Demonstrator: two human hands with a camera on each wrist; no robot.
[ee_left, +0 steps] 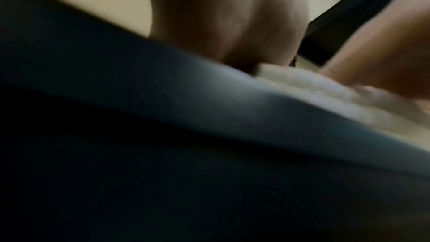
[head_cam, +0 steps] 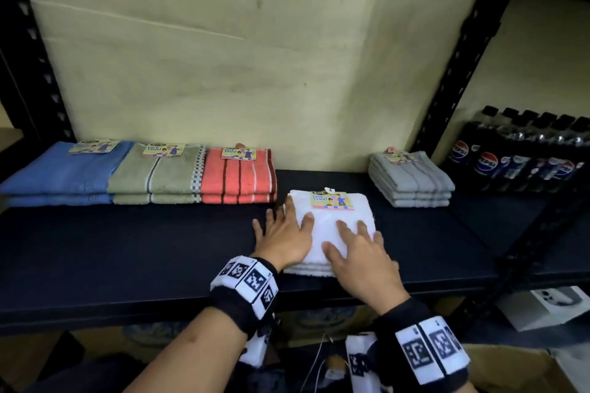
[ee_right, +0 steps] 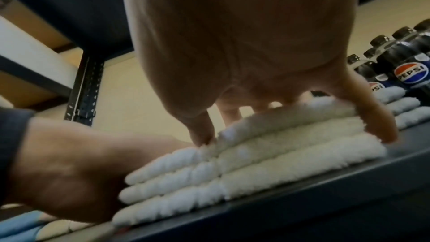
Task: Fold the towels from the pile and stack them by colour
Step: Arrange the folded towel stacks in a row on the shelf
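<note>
I have both palms flat, fingers spread, on the white towel stack [head_cam: 332,226] — left hand [head_cam: 284,238] at its left edge, right hand [head_cam: 360,257] on top. Beyond my fingertips lie blue [head_cam: 60,175], green [head_cam: 153,177], coral [head_cam: 238,177] and grey [head_cam: 412,180] stacks; I see no loose pile — nearly done, I judge.

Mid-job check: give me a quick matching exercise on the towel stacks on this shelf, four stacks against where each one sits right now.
Things:
1. blue stack
2. coral striped stack
3. white stack
4. grey stack

Places:
A. under both hands, near the shelf's front edge
B. far left end of the row
C. nearest the Pepsi bottles
D. right end of the back row, beside the green stack

Pairs: 1-B, 2-D, 3-A, 4-C
</note>
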